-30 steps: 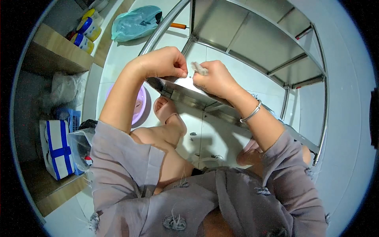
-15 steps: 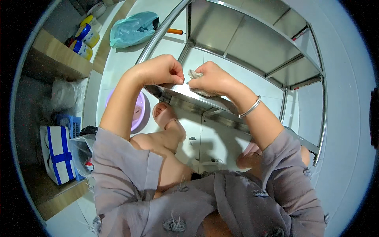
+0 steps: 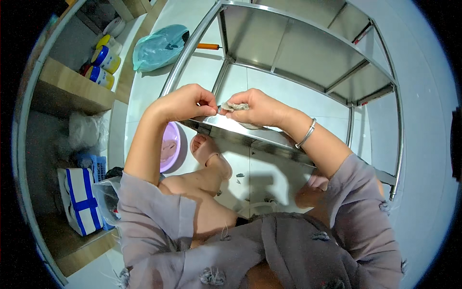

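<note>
My right hand (image 3: 263,110) is closed around a crumpled greyish-white cloth (image 3: 238,106), part of which sticks out past the thumb and fingers. Close beside it, my left hand (image 3: 195,102) is bent at the wrist with its fingertips pinched together. A small dark bit shows between the two hands; what the left fingers hold is too small to name. Both hands are over the near edge of a metal rack (image 3: 301,53) lying on its side or tilted, its shiny shelf edge (image 3: 231,126) just under them.
A purple basin (image 3: 181,147) with a pinkish cloth in it stands left of my foot. Beyond are a teal plastic bag (image 3: 160,48) and an orange-handled tool (image 3: 208,46). Open shelves on the left hold tubs (image 3: 106,59) and a blue-and-white bag (image 3: 82,200). Dark scraps dot the floor.
The hands have come closer together, with the right hand's cloth now near the left fingertips. The whole view has shifted slightly, so the hands and rack appear lower.
</note>
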Available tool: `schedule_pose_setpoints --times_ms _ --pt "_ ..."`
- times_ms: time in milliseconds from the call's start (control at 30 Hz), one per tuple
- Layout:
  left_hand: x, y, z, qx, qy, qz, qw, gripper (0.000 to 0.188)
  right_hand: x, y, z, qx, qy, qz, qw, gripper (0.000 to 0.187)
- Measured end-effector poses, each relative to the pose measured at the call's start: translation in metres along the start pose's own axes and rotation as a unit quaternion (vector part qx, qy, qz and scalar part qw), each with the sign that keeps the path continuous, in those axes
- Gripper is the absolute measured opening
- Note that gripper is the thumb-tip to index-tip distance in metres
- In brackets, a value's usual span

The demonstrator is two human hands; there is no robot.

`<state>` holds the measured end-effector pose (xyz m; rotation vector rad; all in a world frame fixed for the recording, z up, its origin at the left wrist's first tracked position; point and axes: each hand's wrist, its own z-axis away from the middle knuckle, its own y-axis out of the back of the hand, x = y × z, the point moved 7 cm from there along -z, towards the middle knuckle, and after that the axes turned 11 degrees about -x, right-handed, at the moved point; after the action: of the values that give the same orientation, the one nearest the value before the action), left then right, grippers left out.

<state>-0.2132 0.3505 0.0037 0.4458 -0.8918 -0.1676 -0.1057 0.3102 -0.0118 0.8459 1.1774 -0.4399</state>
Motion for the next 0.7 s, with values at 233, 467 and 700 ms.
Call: schedule_pose_setpoints --times_ms 233,467,700 --pt "-0.004 0.001 0.002 -0.003 -0.004 0.013 1.000 0.009 -0.007 0.004 0.003 0.011 0.039 0.067 0.997 0.022" --pt "-0.010 -0.001 0.000 0.000 -0.023 0.079 0.997 0.007 -0.009 0.002 0.006 0.015 0.125 0.082 0.989 0.023" --pt "-0.002 -0.007 -0.003 0.011 -0.078 0.085 0.993 0.010 -0.011 0.006 0.023 0.016 0.125 0.098 0.987 0.019"
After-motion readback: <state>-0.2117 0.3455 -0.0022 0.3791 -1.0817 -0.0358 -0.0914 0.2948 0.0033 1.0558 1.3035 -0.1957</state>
